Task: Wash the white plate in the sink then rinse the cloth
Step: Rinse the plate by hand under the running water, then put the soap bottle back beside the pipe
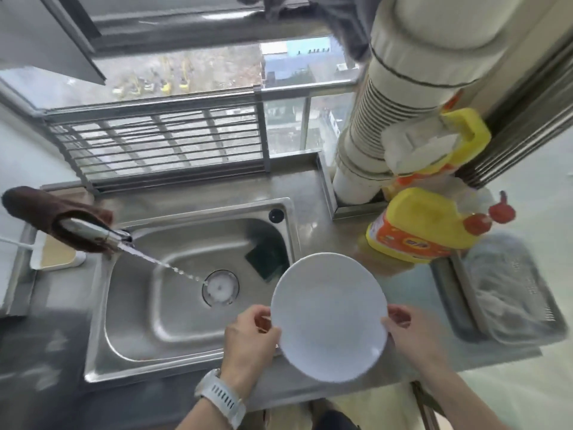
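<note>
steel counter (310, 187), yellow jugs (415, 225), mesh tray (511, 293)

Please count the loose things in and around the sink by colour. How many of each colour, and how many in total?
White: 1, the plate
Yellow: 2, the jugs
Green: 1, the scouring pad
Brown: 1, the cloth over the tap
Total: 5

Both forearms reach in from bottom edge, bare. Left hand (248, 339) curled, fingers and thumb pinching the plate (328, 318) at its left rim; watch (221, 397) on wrist. Right hand (412, 333) grips right rim, thumb on top.
</note>
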Demonstrator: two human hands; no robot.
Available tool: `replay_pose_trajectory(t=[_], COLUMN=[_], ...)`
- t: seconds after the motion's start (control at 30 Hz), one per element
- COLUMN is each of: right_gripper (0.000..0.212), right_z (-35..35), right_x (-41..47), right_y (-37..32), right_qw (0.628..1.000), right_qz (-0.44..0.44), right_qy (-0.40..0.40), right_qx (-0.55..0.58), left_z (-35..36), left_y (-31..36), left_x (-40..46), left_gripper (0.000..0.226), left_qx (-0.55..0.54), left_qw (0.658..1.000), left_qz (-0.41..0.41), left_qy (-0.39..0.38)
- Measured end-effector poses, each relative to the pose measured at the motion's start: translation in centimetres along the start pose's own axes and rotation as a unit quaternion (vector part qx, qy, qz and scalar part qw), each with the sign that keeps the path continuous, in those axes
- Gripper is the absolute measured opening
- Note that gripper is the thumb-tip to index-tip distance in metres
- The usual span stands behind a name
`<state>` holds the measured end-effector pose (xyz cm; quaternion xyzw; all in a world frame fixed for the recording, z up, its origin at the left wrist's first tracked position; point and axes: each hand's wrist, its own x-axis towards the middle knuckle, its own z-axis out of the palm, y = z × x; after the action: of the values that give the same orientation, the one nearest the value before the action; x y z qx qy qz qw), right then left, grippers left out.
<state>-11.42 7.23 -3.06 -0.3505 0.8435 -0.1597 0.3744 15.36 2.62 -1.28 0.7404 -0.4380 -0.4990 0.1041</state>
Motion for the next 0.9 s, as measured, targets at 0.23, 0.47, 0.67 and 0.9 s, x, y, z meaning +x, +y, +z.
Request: replay_pose_trajectory(t=[0.23,0.47,0.67,0.9], right_gripper=[0.004,0.016,0.018,0.015], right_z=[-5.2,-6.2,-6.4,-5.7], right_x=[1.7,3.9,5.3,4.6], right_y=[5.4,8.2,9.7,9.1], right_qw=[0.997,0.996,0.993,0.98], right_qz=[0.053,0.059,0.067,0.066], right_qy=[0.047,0.06,0.087,0.153], right_qx=[-0.005,0.008,-0.035,-0.111], left_z=[8.2,12.3,14.3,14.8], left_y=[2.8,3.7,4.0,4.1], left_x=[-0.2,0.0,0.2,0.2], left_gripper=[0.019,0.016,0.016,0.016], left_qx=[0.045,0.116,0.116,0.126], left_qw=[0.999,0.993,0.993,0.991], left_qz=[0.023,0.039,0.034,0.032], left_qy=[-0.016,-0.005,0.01,0.013])
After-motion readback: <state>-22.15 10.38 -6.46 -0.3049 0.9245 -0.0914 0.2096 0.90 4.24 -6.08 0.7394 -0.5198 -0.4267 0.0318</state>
